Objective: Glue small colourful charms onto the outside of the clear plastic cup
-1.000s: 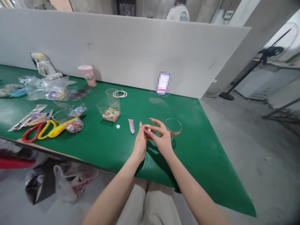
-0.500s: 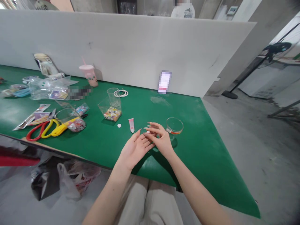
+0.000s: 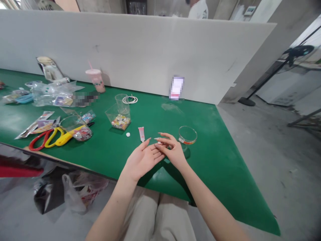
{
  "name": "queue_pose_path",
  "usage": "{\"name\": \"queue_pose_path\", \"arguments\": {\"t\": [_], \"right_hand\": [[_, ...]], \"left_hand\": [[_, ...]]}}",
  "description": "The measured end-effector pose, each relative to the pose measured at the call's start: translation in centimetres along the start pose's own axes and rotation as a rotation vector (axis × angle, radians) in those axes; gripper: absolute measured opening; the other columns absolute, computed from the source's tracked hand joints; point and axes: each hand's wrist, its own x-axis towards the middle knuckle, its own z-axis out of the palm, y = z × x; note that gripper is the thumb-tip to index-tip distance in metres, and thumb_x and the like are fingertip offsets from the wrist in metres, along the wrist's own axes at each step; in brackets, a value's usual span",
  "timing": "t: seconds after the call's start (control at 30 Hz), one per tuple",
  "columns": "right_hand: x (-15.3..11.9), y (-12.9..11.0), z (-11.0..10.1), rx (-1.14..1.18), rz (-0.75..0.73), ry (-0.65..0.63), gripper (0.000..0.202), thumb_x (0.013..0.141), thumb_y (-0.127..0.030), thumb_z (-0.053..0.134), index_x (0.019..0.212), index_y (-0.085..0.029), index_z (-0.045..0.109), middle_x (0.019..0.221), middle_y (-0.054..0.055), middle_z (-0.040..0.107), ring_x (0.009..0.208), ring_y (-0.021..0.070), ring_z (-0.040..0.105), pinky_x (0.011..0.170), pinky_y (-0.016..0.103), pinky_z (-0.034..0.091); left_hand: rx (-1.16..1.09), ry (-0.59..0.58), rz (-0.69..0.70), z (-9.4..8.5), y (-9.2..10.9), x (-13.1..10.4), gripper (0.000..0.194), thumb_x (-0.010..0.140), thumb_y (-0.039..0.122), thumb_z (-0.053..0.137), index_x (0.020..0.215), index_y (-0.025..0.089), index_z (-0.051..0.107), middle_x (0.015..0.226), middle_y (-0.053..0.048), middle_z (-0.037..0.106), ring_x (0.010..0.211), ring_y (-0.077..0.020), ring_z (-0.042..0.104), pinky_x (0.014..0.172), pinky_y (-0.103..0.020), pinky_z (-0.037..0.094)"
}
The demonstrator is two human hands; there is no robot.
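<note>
My left hand (image 3: 142, 158) lies palm up over the front of the green table, its fingers stretched out. Above those fingertips, my right hand (image 3: 172, 149) pinches a small white piece (image 3: 159, 143) between thumb and fingers; its exact kind is too small to make out. Just beyond my hands lies a pink and white tube (image 3: 141, 133), with a small white round cap (image 3: 128, 135) to its left. A clear glass bowl (image 3: 187, 136) with an orange-red band near its bottom stands right of my right hand.
Left of my hands stand a clear container of colourful small pieces (image 3: 120, 122) and a clear cup (image 3: 82, 133) by red and yellow-handled scissors (image 3: 41, 140). A pink drink cup (image 3: 96, 81) and a phone (image 3: 176, 87) stand near the white partition (image 3: 140, 50). The green table (image 3: 225, 174) ends at right.
Both hands hold nearly the same pose, the right one still pinching the small white piece over the left fingers. The view has shifted very slightly. Behind the partition, a person has turned.
</note>
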Motion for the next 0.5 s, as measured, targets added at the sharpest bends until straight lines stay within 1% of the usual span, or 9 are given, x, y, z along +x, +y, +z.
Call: {"name": "queue_pose_path", "arguments": {"t": [0.17, 0.27, 0.33, 0.4, 0.47, 0.5], "right_hand": [[0.0, 0.1, -0.1, -0.002, 0.017, -0.005, 0.024, 0.069, -0.032, 0.072, 0.092, -0.027, 0.074, 0.120, 0.007, 0.059, 0.086, 0.0174, 0.065, 0.084, 0.038, 0.053], [0.1, 0.0, 0.1, -0.018, -0.002, -0.015, 0.026, 0.069, -0.032, 0.072, 0.095, -0.027, 0.073, 0.120, 0.008, 0.058, 0.086, 0.0184, 0.065, 0.083, 0.039, 0.054], [-0.4, -0.7, 0.2, -0.074, -0.099, 0.018, 0.029, 0.072, -0.032, 0.070, 0.100, -0.027, 0.071, 0.120, 0.008, 0.058, 0.097, 0.0216, 0.063, 0.088, 0.041, 0.052], [-1.4, -1.9, 0.0, -0.183, -0.269, 0.062, 0.033, 0.076, -0.030, 0.066, 0.109, -0.029, 0.066, 0.122, 0.008, 0.057, 0.114, 0.0249, 0.055, 0.097, 0.044, 0.046], [-3.1, -3.5, -0.9, -0.306, -0.423, 0.073, 0.043, 0.079, -0.029, 0.064, 0.121, -0.032, 0.058, 0.130, 0.007, 0.053, 0.121, 0.0266, 0.051, 0.102, 0.047, 0.042], [-4.0, -4.3, -1.6, -0.356, -0.476, 0.094, 0.050, 0.079, -0.031, 0.065, 0.128, -0.033, 0.051, 0.132, 0.007, 0.052, 0.122, 0.0282, 0.049, 0.103, 0.049, 0.041]], "left_hand": [[-0.003, 0.020, -0.005, 0.1, 0.0, -0.1, 0.043, 0.095, 0.032, 0.032, 0.126, 0.004, 0.041, 0.100, -0.015, 0.065, 0.096, -0.0193, 0.064, 0.097, -0.033, 0.041], [-0.010, 0.007, 0.002, -0.2, 0.0, -0.2, 0.047, 0.095, 0.035, 0.032, 0.127, 0.002, 0.041, 0.101, -0.016, 0.065, 0.098, -0.0210, 0.064, 0.096, -0.034, 0.042], [-0.022, -0.021, 0.014, -0.6, 0.0, -0.2, 0.050, 0.095, 0.037, 0.030, 0.129, 0.001, 0.039, 0.105, -0.019, 0.064, 0.102, -0.0226, 0.062, 0.095, -0.034, 0.043], [-0.036, -0.053, 0.024, -1.0, -0.1, -0.2, 0.053, 0.095, 0.037, 0.030, 0.132, -0.001, 0.036, 0.115, -0.023, 0.060, 0.111, -0.0250, 0.059, 0.096, -0.035, 0.043], [-0.050, -0.071, 0.022, -1.3, -0.1, -0.4, 0.057, 0.095, 0.037, 0.030, 0.135, -0.003, 0.031, 0.126, -0.026, 0.053, 0.120, -0.0278, 0.052, 0.100, -0.036, 0.040], [-0.054, -0.071, 0.014, -1.4, -0.1, -0.5, 0.059, 0.095, 0.037, 0.031, 0.136, -0.004, 0.029, 0.131, -0.027, 0.049, 0.124, -0.0292, 0.048, 0.102, -0.037, 0.038]]}}
